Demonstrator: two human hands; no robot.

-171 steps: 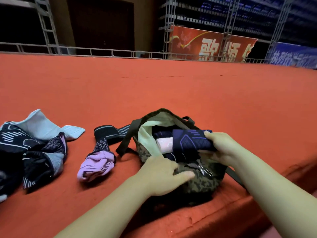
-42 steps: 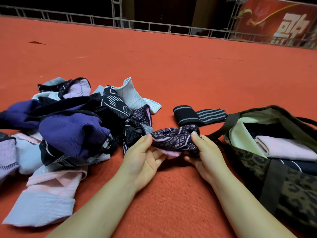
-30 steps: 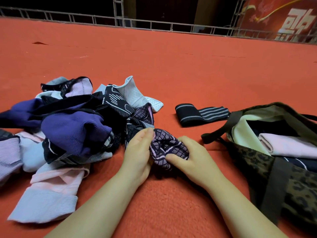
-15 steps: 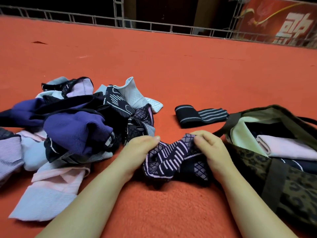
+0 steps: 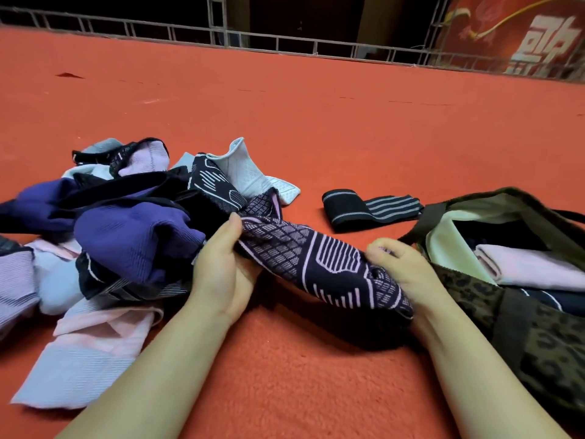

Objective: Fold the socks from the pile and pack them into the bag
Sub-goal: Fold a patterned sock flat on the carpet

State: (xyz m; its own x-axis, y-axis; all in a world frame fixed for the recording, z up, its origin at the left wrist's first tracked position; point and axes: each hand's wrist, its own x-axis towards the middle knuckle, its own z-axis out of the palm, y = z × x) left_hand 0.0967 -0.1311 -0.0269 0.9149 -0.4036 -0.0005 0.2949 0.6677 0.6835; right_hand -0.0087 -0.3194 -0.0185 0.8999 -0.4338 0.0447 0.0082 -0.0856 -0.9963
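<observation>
A: What are the hands doing?

B: Both hold one dark patterned sock, navy with pink lines and grids, stretched out between them just above the red carpet. The left hand grips its left end, thumb on top and fingers curled underneath. The right hand pinches the right end, fingers bent over the fabric; that hand is a little blurred.

A: And the pile?

B: The sock pile lies at the left, touching the left hand: purple, navy, pale blue and pink socks tumbled together. A pale pink and blue sock sprawls flat at its near edge.

A: Where is the bag?

B: At the right, just beside the right hand. The bag is leopard print with a dark strap and a pale lining, and its mouth gapes open. Inside lie a folded pink sock and something navy below it.

A: Anything else?

B: A black sock with grey stripes lies alone on the carpet, farther off, between pile and bag. A metal railing runs along the far edge, with a red banner at the far right.
</observation>
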